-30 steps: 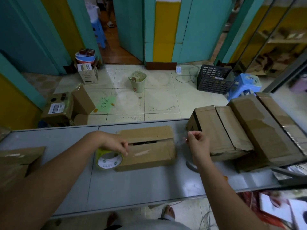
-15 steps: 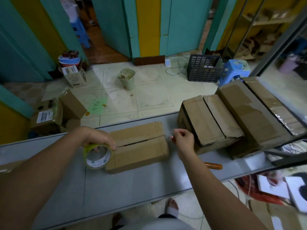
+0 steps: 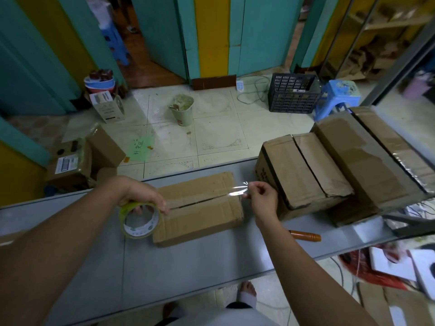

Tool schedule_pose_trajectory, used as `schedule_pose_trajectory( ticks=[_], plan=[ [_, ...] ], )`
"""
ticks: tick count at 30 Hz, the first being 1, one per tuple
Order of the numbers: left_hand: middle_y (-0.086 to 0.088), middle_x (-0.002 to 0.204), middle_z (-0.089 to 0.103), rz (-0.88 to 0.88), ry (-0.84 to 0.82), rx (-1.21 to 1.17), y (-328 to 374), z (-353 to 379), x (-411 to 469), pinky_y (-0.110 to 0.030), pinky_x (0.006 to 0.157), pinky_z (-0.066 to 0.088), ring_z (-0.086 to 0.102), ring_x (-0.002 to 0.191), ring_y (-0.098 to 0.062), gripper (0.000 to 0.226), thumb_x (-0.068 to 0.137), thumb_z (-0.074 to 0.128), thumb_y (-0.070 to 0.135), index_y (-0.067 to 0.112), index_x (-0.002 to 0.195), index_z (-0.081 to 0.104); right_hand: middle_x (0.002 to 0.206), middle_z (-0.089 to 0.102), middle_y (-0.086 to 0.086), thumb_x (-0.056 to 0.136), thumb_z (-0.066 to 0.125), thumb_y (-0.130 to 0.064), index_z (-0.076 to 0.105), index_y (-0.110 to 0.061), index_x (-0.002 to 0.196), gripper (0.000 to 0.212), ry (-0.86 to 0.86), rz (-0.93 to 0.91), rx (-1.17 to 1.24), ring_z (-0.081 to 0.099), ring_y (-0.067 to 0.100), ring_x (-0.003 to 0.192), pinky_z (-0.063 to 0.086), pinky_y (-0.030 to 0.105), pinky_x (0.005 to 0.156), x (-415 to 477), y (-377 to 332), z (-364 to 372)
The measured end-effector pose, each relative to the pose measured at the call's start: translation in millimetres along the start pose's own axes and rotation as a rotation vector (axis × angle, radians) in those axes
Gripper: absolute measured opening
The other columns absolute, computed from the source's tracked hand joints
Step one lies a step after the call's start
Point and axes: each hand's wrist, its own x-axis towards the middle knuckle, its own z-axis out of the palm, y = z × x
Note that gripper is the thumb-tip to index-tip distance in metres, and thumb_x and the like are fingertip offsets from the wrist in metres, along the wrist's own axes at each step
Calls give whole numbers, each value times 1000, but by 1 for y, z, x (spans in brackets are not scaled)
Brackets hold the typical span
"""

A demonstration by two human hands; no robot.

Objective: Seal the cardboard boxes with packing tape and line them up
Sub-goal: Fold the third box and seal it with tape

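Fingers of the right hand point(image 3: 261, 201) pinch clear tape point(image 3: 235, 191) over the box point(image 3: 202, 208); left hand point(image 3: 138, 196) grips the roll point(image 3: 138, 220).

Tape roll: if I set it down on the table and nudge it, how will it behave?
The roll would probably roll: it is a round ring, held on edge by the left hand, and the table looks smooth. Likely light, given its hollow core. The strip pinched by the right hand would likely tether it and cling to the box.
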Motion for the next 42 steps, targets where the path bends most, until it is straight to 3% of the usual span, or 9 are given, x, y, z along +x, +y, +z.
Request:
schedule_pose_trajectory(
  ticks=[3,7,11,17,22,35,42],
  plan=[
    [-2,131,63,4,-15,3,-2,-1,1,-19,56,42,48,99,-19,22,105,64,29,28,112,84,88,76,8,99,71,-19,70,-15,102,5,4,0,24,75,18,76,54,27,63,3,-4,3],
    [-1,126,62,3,-26,23,-3,-3,3,-20,59,45,52,101,-20,22,104,64,33,29,111,84,91,77,7,98,72,-21,71,-19,100,3,22,53,4,76,14,75,56,27,65,2,3,0],
    [-3,115,61,-10,-23,21,-2,-3,4,-20,55,39,43,77,-16,22,103,65,35,29,109,85,93,78,3,97,74,-24,73,-21,101,5,28,97,4,78,16,80,62,32,75,3,10,-2],
    [-2,106,62,1,-15,1,2,-2,-2,-18,49,38,46,57,-8,21,104,65,33,27,109,85,93,77,2,97,73,-24,73,-21,99,4,46,116,-2,77,13,76,55,26,67,3,9,2],
    [-4,109,60,9,-7,-18,2,1,-6,-18,50,38,46,69,-10,22,104,65,31,26,110,85,93,76,5,98,72,-23,72,-20,101,4,28,34,29,77,19,82,60,33,76,3,4,1],
    [-6,117,57,15,-17,17,3,-1,-3,-18,47,37,38,55,-11,22,105,64,31,28,110,85,92,75,2,98,71,-20,72,-18,100,3,32,157,-26,75,13,75,52,21,59,9,8,6],
    [-6,107,56,-9,-43,-7,3,-3,2,-18,44,35,36,49,-12,20,101,68,33,26,110,85,99,76,7,97,74,-27,74,-18,100,10,-38,235,-101,70,25,94,56,38,80,10,19,11]
  ],
)
